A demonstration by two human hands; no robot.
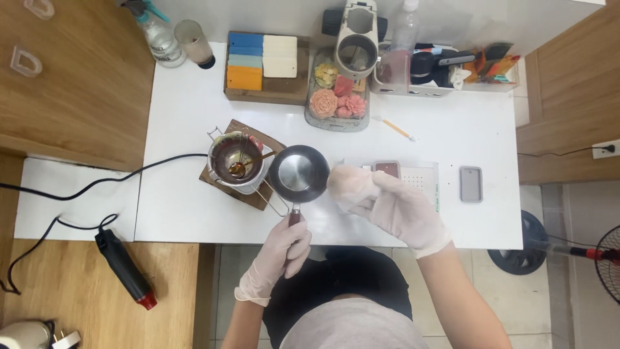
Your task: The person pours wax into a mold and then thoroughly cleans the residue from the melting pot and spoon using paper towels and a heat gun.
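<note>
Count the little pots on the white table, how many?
2: a pouring pot holding brown liquid on the wooden board, and an empty steel pot beside it, handle in the left hand.

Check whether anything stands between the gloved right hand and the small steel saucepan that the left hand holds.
Nothing visible does. The right hand hovers right beside the small steel saucepan, with only bare white table between them. The left hand grips its handle.

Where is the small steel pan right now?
The pan is mid-table, held by its handle in the left hand, between the melting pot and the right hand.
</note>
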